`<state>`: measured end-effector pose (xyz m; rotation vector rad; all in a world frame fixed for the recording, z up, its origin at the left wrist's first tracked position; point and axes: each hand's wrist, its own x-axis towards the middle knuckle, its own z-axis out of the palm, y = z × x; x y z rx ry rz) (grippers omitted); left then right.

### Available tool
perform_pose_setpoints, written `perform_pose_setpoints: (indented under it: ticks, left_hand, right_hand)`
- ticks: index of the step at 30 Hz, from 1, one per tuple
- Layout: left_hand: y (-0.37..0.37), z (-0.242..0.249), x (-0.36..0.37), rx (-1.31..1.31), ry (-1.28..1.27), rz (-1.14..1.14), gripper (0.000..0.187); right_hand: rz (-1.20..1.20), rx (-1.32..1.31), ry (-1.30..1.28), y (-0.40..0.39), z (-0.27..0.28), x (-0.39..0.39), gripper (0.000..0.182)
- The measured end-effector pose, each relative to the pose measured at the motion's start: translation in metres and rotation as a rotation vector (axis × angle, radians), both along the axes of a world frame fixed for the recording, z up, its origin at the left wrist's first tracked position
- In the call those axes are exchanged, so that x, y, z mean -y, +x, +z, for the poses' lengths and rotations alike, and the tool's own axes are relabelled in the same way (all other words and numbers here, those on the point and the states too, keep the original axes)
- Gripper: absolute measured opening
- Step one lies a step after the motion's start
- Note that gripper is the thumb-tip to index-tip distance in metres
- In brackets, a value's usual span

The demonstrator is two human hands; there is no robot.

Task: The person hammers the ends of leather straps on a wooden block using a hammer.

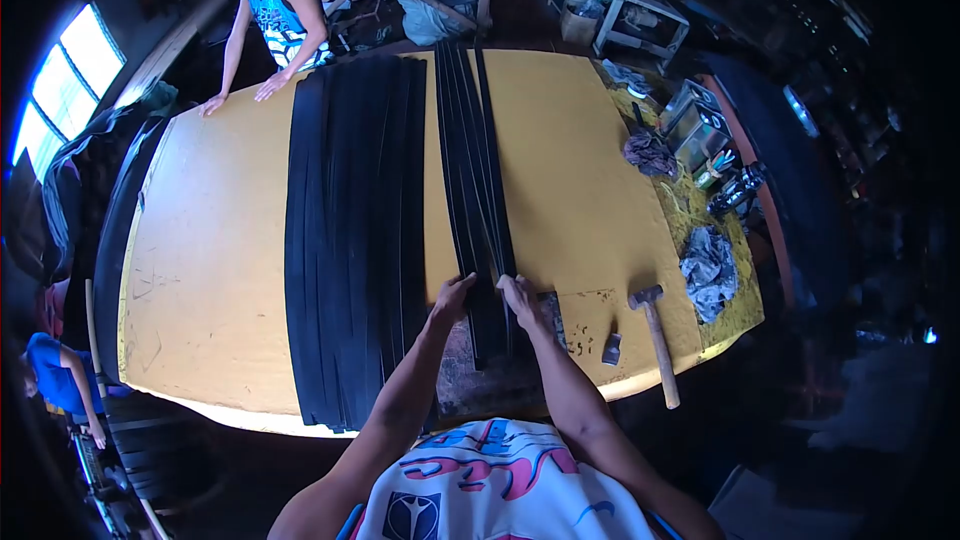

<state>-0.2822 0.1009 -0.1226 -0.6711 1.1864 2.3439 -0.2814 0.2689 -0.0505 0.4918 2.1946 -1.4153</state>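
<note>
A narrow bundle of long black strips (462, 160), like leather or rubber, runs lengthwise from the table's far edge toward me. My left hand (455, 292) is closed on the bundle's left edge near its close end. On the right side, my right hand (519, 298) grips the outer strips, which stand slightly apart from the others farther up. Beneath the strip ends and my wrists lies a dark, worn plate (490, 385). To the left, a wider spread of black strips (350, 240) lies side by side across the yellow table (215, 240).
A hammer (655, 340) and a small dark block (612, 348) lie on the right. Along that edge sit crumpled cloths (709, 275) and a clear container (694, 125). One person (285, 15) leans on the far left edge; another in blue (60, 375) is at lower left.
</note>
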Motion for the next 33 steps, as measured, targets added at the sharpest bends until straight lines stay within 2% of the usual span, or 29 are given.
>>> perform_pose_setpoints:
  ticks: [2, 3, 4, 6, 8, 9, 10, 12, 14, 15, 16, 18, 20, 21, 22, 23, 24, 25, 26, 27, 28, 30, 33]
  left_hand:
    - [-0.002, -0.002, -0.005, -0.064, 0.325, -0.006, 0.026]
    - [-0.003, 0.004, -0.009, -0.111, 0.251, -0.003, 0.031]
    - [-0.007, 0.003, -0.012, -0.122, 0.252, -0.004, 0.031]
    - [-0.009, -0.005, -0.015, -0.163, -0.247, 0.009, 0.029]
    - [-0.005, 0.011, -0.014, -0.113, -0.238, 0.036, 0.028]
    - [-0.004, 0.012, -0.014, -0.078, -0.097, 0.045, 0.027]
    - [-0.004, 0.012, -0.015, -0.049, 0.044, 0.052, 0.027]
    - [-0.005, 0.014, -0.024, -0.036, 0.108, 0.072, 0.029]
    - [-0.014, 0.020, -0.038, -0.084, 0.189, 0.053, 0.031]
    - [-0.017, 0.026, -0.046, -0.177, 0.135, 0.053, 0.034]
    - [-0.019, 0.036, -0.049, -0.236, 0.062, 0.056, 0.038]
    - [-0.025, 0.054, -0.048, -0.211, 0.104, 0.008, 0.039]
    - [-0.038, 0.047, -0.047, -0.189, 0.279, -0.084, 0.050]
    - [-0.040, 0.054, -0.050, -0.124, 0.395, -0.068, 0.055]
    - [-0.052, 0.045, -0.051, -0.251, 0.488, -0.074, 0.054]
    - [-0.067, 0.037, -0.053, -0.376, 0.588, -0.078, 0.055]
    - [-0.074, 0.055, -0.054, -0.324, 0.670, -0.025, 0.058]
    - [-0.085, 0.064, -0.057, -0.376, 0.680, 0.021, 0.060]
    - [-0.098, 0.064, -0.056, -0.456, 0.757, -0.051, 0.061]
    - [-0.116, 0.060, -0.058, -0.608, 0.922, -0.170, 0.059]
    - [-0.118, 0.071, -0.065, -0.436, 0.821, 0.014, 0.056]
    - [-0.133, 0.079, -0.075, -0.333, 0.925, 0.098, 0.057]
    - [-0.150, 0.076, -0.081, -0.303, 0.928, 0.112, 0.058]
  right_hand:
    - [0.082, -0.039, 0.123, 0.008, 0.023, 0.017, 0.060]
    - [-0.003, -0.062, 0.204, 0.007, -0.011, 0.024, 0.068]
    - [-0.037, -0.028, 0.162, 0.004, -0.022, 0.025, 0.074]
    - [-0.076, -0.119, 0.216, 0.004, -0.022, 0.024, 0.057]
    - [0.000, -0.067, 0.156, 0.001, 0.011, 0.015, 0.038]
    - [-0.034, -0.041, -0.064, -0.004, 0.003, 0.008, 0.033]
    - [-0.028, -0.056, -0.061, -0.004, 0.008, 0.010, 0.033]
    - [-0.061, -0.046, 0.039, -0.004, 0.018, 0.013, 0.040]
    - [-0.104, -0.082, 0.254, 0.002, 0.010, 0.027, 0.052]
    - [-0.086, 0.025, 0.197, 0.004, 0.040, 0.031, 0.062]
    - [-0.108, -0.041, 0.153, 0.004, 0.030, 0.032, 0.066]
    - [-0.070, -0.106, 0.157, 0.004, 0.023, 0.026, 0.068]
    - [0.010, -0.198, 0.160, 0.002, 0.023, 0.020, 0.067]
    - [0.072, -0.240, 0.274, 0.002, 0.030, 0.017, 0.064]
    - [0.064, -0.167, 0.127, 0.013, 0.074, 0.018, 0.060]
    - [0.113, -0.213, 0.192, 0.020, 0.076, 0.011, 0.060]
    - [0.164, -0.253, 0.260, 0.028, 0.076, 0.003, 0.060]
    - [0.260, -0.223, 0.423, 0.049, 0.129, 0.000, 0.062]
    - [0.211, -0.202, 0.427, 0.071, 0.129, -0.015, 0.062]
    - [0.231, -0.426, 0.469, 0.098, 0.126, -0.033, 0.062]
    - [0.257, -0.650, 0.515, 0.123, 0.127, -0.051, 0.061]
    - [0.278, -0.061, 0.286, 0.168, 0.228, -0.074, 0.082]
    - [0.277, 0.170, 0.379, 0.247, 0.266, -0.138, 0.096]
